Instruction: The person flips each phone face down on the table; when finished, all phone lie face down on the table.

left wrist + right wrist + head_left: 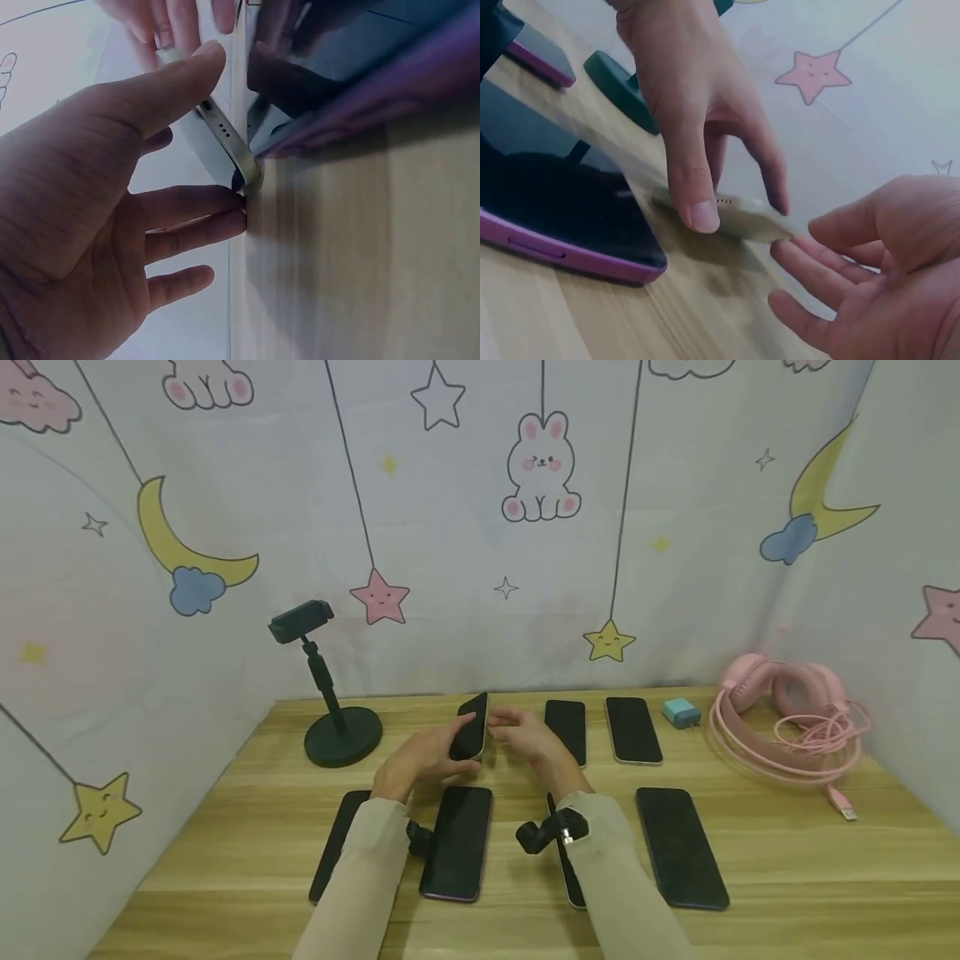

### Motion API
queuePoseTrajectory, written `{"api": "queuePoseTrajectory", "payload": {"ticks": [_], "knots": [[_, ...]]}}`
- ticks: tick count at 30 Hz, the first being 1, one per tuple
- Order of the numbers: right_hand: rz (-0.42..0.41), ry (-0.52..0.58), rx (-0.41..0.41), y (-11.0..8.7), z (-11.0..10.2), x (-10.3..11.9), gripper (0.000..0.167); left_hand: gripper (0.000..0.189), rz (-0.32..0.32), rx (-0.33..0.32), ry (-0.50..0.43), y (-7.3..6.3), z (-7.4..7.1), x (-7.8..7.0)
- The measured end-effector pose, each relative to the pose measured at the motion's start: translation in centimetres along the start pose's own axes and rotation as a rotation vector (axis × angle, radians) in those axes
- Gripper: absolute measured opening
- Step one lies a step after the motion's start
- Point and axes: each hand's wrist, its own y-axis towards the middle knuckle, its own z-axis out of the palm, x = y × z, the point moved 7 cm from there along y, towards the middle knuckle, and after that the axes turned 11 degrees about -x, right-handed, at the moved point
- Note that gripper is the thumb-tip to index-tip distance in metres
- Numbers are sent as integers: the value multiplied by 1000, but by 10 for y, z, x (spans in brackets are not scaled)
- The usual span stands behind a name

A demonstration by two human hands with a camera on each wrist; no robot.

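A dark-screened smartphone (470,727) with a pale metal frame is raised at a tilt near the back of the wooden table. My left hand (429,755) grips it by the left side, thumb on the screen side; in the right wrist view the lower edge (742,214) shows speaker holes. Beside its right edge is my right hand (532,743), fingers loosely bent. Its fingertips (784,247) are at a phone corner; whether they touch is hard to tell. Closest to me below the left hand lies a purple-edged smartphone (456,843).
Two smartphones lie at the back right, one (633,731) near a blue charger plug (681,712). The front row has more phones, including a large one (682,847); my sleeves partly cover others. Pink headphones (772,727) with cable sit right; a dark round-based stand (342,737) stands left.
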Motion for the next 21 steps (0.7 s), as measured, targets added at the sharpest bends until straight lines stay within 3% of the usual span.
{"api": "queuePoseTrajectory", "payload": {"ticks": [7,21], "knots": [[4,49,65,0,7,1,50,84,54,-14,-150,1,-1,-8],[24,58,117,-2,11,-5,60,82,16,-20,-279,1,-5,-6]]}}
